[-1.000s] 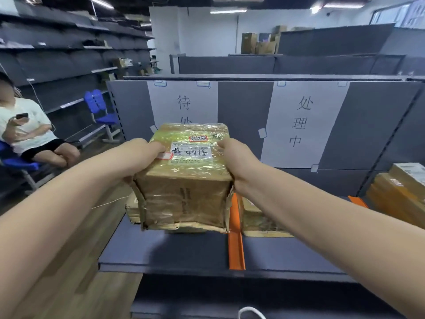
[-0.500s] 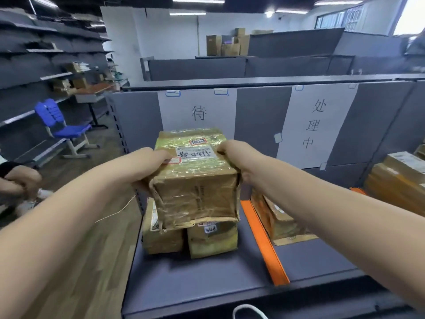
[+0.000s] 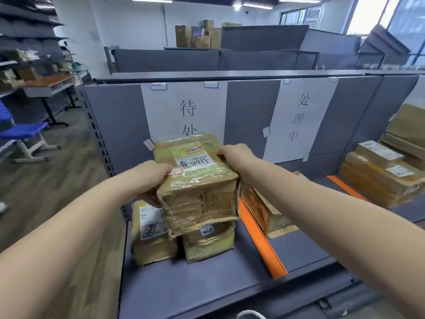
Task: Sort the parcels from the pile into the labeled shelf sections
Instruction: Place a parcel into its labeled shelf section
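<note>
A taped brown cardboard parcel (image 3: 197,183) with a white handwritten label is held between both hands. My left hand (image 3: 151,176) grips its left side and my right hand (image 3: 236,155) grips its right top edge. The parcel hangs over or rests on two smaller parcels, one on the left (image 3: 151,236) and one on the right (image 3: 209,242), in the left section of the grey shelf (image 3: 195,284). A white paper sign (image 3: 186,111) marks that section on the back panel. A second sign (image 3: 299,118) marks the middle section.
An orange divider (image 3: 259,240) separates the left section from the middle one, where a single parcel (image 3: 264,210) leans. Stacked flat parcels (image 3: 381,178) fill the section at far right past another orange divider (image 3: 345,186). A blue chair (image 3: 23,134) stands at left on the wooden floor.
The view has swung left and closed in on the shelf. The held parcel has come down toward the two parcels in the left section. Both hands keep their grip.
</note>
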Tool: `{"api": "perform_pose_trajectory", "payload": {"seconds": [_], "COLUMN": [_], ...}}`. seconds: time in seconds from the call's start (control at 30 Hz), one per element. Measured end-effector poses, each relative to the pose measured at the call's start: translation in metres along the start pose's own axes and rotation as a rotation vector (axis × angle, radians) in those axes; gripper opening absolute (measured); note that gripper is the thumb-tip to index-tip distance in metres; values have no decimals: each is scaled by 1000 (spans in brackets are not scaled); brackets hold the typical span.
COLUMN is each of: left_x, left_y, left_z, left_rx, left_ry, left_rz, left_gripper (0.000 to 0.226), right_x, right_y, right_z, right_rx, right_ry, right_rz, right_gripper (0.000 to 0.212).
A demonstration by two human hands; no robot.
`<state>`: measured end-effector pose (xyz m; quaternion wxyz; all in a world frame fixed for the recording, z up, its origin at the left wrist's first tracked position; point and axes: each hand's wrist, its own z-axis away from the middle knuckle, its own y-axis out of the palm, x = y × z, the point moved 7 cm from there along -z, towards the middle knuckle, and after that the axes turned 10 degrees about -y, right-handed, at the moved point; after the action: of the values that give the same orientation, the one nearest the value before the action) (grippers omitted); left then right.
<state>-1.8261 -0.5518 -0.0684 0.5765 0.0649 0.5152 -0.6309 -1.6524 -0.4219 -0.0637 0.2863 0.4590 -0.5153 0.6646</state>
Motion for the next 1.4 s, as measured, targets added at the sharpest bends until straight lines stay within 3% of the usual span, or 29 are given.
{"api": "perform_pose_trajectory", "payload": {"seconds": [0.6,0.77,0.9,1.07,1.2,1.4], "left_x": [4,4,4,3,3,4], "left_y": [4,1,1,1,3,3], "left_z": [-2,0,0,3,3,-1], "left_rx": [-34,-66,-78,-85,-83,-94], "left_ry": [2,-1,-7,0,18,19], "left_rz": [-4,-32,-38,-37,-46,-58], "left_gripper": [29,33,33,35,37,40], "right_x": [-8,-6,-8,-8,-10,-11], "right_y": [2,2,1,-1,2,3], "right_z": [-10,-7,-3,0,-2,-5], "right_rx": [38,46,36,28,6,5], "right_ry": [52,57,57,49,55,54], "right_rz": [-5,20,2,4,-1,12], "right_gripper": [27,18,27,16,30,25]}}
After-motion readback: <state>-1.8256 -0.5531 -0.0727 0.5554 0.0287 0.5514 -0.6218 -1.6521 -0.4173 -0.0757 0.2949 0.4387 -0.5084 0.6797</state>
